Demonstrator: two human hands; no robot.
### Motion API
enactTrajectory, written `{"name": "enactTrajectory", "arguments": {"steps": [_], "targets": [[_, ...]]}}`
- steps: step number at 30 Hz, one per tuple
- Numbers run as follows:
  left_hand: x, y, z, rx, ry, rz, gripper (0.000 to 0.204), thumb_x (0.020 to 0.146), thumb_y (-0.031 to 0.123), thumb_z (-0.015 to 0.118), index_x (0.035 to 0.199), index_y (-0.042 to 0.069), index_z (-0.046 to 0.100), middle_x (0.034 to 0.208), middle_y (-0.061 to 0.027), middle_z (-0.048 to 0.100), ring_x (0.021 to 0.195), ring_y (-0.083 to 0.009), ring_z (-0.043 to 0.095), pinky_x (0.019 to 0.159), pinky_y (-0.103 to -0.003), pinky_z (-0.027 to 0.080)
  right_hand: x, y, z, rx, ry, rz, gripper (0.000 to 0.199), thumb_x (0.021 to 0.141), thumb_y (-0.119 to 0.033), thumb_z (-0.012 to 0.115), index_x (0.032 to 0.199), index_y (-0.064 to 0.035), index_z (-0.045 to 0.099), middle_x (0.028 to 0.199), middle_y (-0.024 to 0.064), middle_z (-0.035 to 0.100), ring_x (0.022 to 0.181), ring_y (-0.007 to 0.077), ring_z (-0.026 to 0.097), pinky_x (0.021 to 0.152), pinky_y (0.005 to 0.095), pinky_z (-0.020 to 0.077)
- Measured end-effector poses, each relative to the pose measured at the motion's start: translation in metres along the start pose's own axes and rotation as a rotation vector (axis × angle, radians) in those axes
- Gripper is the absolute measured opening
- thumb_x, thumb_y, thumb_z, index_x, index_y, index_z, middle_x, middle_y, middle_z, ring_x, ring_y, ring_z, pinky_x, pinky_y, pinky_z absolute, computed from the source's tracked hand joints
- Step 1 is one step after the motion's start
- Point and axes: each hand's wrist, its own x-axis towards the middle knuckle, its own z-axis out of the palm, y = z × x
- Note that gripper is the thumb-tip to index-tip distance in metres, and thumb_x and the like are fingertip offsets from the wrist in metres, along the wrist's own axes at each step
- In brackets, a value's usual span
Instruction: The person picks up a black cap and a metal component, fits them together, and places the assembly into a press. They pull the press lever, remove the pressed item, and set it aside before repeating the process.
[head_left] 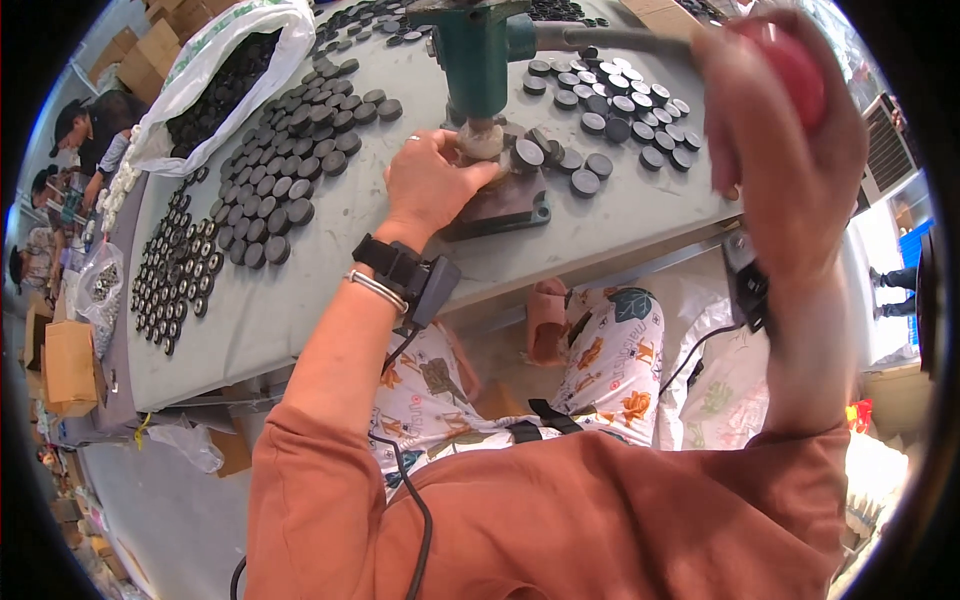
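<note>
A green hand press [473, 70] stands on the grey table, its metal lever [620, 40] reaching out to the right. My right hand [785, 180], blurred by motion, is closed around the red ball knob [790, 75] at the lever's end. Under the press ram, my left hand [425, 185] has its thumb and fingers closed about the whitish ram tip [481, 142]; what they pinch is hidden. Several round black caps lie just right of the ram, one grey-faced cap [527, 153] tilted beside it. Below my left hand shows the press base [510, 208].
Black discs [290, 150] spread left of the press, with ring-like parts [175, 270] farther left. Silver-faced discs [620, 100] lie to the right. A white sack [225, 75] of black pieces stands at the far left. Cardboard boxes [70, 365] and people are beyond the table's left end.
</note>
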Motion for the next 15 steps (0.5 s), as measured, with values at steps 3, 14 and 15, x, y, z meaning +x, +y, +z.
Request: {"name": "enactTrajectory", "arguments": {"steps": [3,14,15], "targets": [[-0.003,-0.011,0.001,-0.049,0.119,0.08,0.043,0.06,0.032,0.077,0.093,0.005,0.068,0.091,-0.0074,0.065,0.082,-0.0192,0.062,0.078,-0.034,0.045,-0.035,0.007,0.001,-0.116,0.027,-0.232,0.01,0.082,-0.002,0.059,0.091,-0.0021,0.055,0.076,0.0029,0.053,0.06,0.0073,0.049,0.056,0.0196,0.0391],[-0.049,-0.082,-0.107,0.363,0.3,-0.197,0.039,0.07,0.024,0.074,0.101,0.002,0.066,0.095,-0.0114,0.064,0.086,-0.0206,0.062,0.077,-0.031,0.05,-0.113,0.041,0.023,-0.059,0.085,0.005,0.035,0.073,-0.001,0.069,0.104,0.0037,0.052,0.093,0.0118,0.055,0.077,0.0156,0.055,0.069,0.0255,0.0456],[-0.053,-0.091,-0.119,0.568,0.321,-0.233,0.04,0.071,0.028,0.073,0.1,0.002,0.066,0.097,-0.0129,0.063,0.087,-0.0234,0.062,0.077,-0.034,0.05,-0.107,0.037,0.018,-0.016,0.09,0.04,0.034,0.074,-0.001,0.069,0.104,0.0036,0.053,0.095,0.012,0.054,0.079,0.016,0.055,0.071,0.0258,0.0453]]}}
